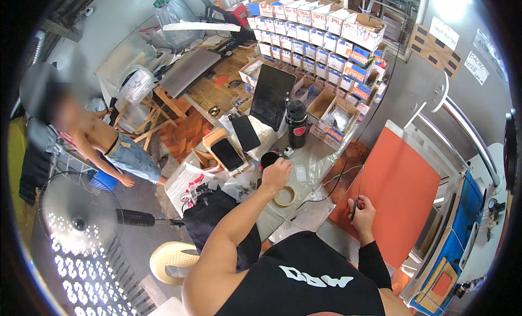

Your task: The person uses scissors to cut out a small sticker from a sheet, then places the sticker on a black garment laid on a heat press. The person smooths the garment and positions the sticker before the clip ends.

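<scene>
My left hand [278, 175] is over the cluttered table [281, 218], fingers curled, against or just in front of a round black object [269, 158]; whether it grips that object is unclear. A roll of tan tape [284, 196] lies just below this hand. Over an orange-red flat panel [399, 193], my right hand [363, 212] holds a slender dark tool [354, 208] with a thin tip pointing up. Beyond the left hand are two dark-screened phones [227, 153] [246, 132], a black tablet [272, 96] propped upright, and a black bottle [296, 124].
Stacked small cardboard boxes [314, 34] stand behind the table. A cable hangs down between table and panel. At left are a pedestal fan [79, 222], a cream plastic chair [173, 263] and another person [98, 132]. Metal rails [473, 136] are at right.
</scene>
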Demonstrator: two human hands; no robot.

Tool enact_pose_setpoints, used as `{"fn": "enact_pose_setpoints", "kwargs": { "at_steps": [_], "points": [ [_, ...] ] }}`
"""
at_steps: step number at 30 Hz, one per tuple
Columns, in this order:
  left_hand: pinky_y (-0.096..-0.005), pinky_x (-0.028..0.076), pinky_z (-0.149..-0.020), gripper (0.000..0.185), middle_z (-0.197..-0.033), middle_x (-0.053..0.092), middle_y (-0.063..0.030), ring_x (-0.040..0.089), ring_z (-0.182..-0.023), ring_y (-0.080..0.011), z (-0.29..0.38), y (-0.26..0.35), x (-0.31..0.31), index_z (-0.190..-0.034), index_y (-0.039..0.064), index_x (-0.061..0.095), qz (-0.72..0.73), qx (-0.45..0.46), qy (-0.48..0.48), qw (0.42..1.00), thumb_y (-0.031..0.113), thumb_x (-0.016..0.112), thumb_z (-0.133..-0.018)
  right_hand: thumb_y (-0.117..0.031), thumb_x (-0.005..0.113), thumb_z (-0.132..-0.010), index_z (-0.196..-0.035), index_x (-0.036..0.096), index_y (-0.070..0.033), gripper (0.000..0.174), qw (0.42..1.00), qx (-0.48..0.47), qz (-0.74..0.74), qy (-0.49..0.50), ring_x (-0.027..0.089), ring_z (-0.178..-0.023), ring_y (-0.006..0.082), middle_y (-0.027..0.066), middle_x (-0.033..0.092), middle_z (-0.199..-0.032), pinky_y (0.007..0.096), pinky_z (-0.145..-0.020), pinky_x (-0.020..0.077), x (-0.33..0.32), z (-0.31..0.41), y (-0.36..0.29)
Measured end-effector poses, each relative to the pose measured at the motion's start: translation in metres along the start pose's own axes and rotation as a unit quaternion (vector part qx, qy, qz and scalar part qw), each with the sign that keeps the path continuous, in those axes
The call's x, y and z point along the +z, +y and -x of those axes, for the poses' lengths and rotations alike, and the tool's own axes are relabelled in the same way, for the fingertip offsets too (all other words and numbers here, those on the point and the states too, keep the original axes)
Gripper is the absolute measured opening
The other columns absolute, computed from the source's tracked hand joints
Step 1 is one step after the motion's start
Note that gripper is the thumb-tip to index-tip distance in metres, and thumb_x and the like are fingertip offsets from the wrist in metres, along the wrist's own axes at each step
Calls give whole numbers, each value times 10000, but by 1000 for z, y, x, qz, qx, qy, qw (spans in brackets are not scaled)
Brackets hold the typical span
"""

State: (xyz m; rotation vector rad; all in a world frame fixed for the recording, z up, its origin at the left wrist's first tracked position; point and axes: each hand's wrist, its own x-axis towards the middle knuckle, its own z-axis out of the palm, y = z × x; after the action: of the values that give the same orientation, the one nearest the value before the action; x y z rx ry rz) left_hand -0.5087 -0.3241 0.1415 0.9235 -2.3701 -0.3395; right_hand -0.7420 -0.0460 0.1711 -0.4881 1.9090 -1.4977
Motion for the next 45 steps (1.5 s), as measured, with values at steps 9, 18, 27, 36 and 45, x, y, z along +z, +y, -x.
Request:
{"fn": "enact_pose_setpoints", "kwargs": {
  "at_steps": [9,18,27,36,45],
  "points": [
    [-293,537,-555,176,-798,726,-50,680,-608,-119,-222,-23,-125,-1037,15,700,334,-186,98,919,167,613,-1022,-222,853,-867,-1184,652,4,438,956,-209,192,78,648,-723,145,76,674,-802,303,-667,540,5,-10,-16],
    [-390,575,-865,258,-850,781,-130,762,-865,-287,-486,-70,-152,-967,117,824,99,-196,272,937,303,707,-832,-302,820,-824,-1392,511,-40,698,873,-270,407,11,523,-1322,369,182,594,-1302,643,-1228,154,10,-76,-19],
    [-448,565,-930,354,-1101,755,-200,724,-1079,-356,-618,-66,-132,-1014,66,805,-93,-169,285,939,330,605,-888,-323,843,-730,-1399,523,-50,790,858,-271,434,54,546,-1281,352,157,585,-1288,663,-1217,167,22,-84,-14],
    [-480,524,-985,457,-1158,715,-258,679,-1116,-414,-668,-92,-100,-1171,66,742,-133,-72,272,950,422,681,-891,-306,828,-695,-1382,531,-57,789,849,-277,447,56,556,-1269,359,160,586,-1280,671,-1216,170,21,-94,-14],
    [-358,564,-758,237,-918,740,-103,703,-848,-213,-391,-50,-153,-1082,-57,722,461,-42,66,884,130,634,-964,-174,759,-735,-1454,509,-68,769,839,-296,453,48,507,-1366,351,174,567,-1393,612,-1242,186,18,-93,8]
  ]
}}
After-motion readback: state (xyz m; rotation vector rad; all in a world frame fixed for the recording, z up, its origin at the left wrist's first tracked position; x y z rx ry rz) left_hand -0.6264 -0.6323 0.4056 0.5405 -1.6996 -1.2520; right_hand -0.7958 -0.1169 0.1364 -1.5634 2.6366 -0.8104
